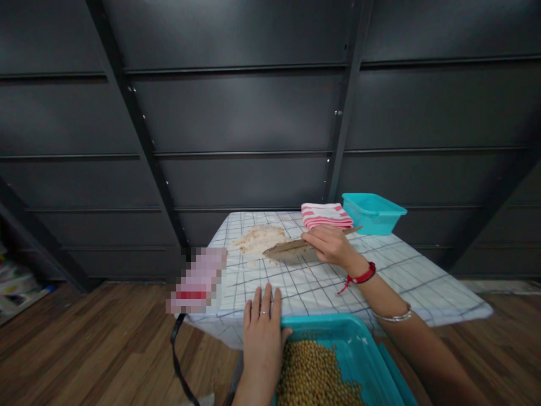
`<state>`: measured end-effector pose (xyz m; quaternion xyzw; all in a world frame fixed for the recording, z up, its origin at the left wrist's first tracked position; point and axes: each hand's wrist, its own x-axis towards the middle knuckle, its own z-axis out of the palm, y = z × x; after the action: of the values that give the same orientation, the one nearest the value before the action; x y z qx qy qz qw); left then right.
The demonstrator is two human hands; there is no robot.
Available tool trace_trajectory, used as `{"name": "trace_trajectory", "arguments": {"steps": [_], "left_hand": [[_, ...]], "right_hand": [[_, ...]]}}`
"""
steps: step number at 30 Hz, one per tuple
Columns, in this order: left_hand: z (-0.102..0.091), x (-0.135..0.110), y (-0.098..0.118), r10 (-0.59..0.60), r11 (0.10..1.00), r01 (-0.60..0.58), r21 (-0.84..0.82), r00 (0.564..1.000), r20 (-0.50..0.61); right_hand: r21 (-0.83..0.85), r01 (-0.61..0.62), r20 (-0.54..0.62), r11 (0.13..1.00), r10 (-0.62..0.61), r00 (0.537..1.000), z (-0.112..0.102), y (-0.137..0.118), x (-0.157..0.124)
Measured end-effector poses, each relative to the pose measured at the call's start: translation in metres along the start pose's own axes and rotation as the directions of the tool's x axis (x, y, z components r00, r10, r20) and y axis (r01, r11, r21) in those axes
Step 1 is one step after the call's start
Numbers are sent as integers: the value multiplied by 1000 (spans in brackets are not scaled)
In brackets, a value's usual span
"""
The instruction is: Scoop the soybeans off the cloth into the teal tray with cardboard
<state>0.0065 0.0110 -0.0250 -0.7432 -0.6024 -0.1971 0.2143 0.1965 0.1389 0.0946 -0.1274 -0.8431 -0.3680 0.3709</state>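
My right hand (327, 242) is closed around a long brown feather (287, 247). Its wide end points left, low over the cloth, and a thin pale end sticks out to the right of my fingers. Close to the feather's left tip is a spread heap of off-white powder with orange-brown bits (261, 239). My left hand (264, 321) lies flat, fingers stretched out on the table's front edge, its thumb by the rim of a teal tray (355, 349). Many small tan-brown round beans (310, 372) lie in the left part of that tray.
A white checked cloth (304, 287) covers the table. At the back right are a folded pink-and-white striped towel (325, 215) and a teal tub (374, 214). A blurred-out pink object (200, 279) with a black strap sits at the left edge. Dark panels rise behind.
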Motion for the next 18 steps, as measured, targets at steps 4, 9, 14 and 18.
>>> {"name": "trace_trajectory", "arguments": {"steps": [4, 9, 14, 18], "left_hand": [[0, 0, 1, 2, 1000, -2, 0, 1000, -2], [0, 0, 1, 0, 1000, 0, -10, 1000, -3], [1, 0, 0, -7, 1000, 7, -15, 1000, 7], [-2, 1, 2, -30, 999, 31, -37, 999, 26]], "right_hand": [[-7, 0, -12, 1000, 0, 1000, -3, -1, 2], [-15, 23, 5, 1000, -23, 1000, -3, -1, 6], [-12, 19, 42, 1000, -18, 999, -7, -5, 7], [-14, 19, 53, 1000, -18, 998, -12, -7, 5]]}}
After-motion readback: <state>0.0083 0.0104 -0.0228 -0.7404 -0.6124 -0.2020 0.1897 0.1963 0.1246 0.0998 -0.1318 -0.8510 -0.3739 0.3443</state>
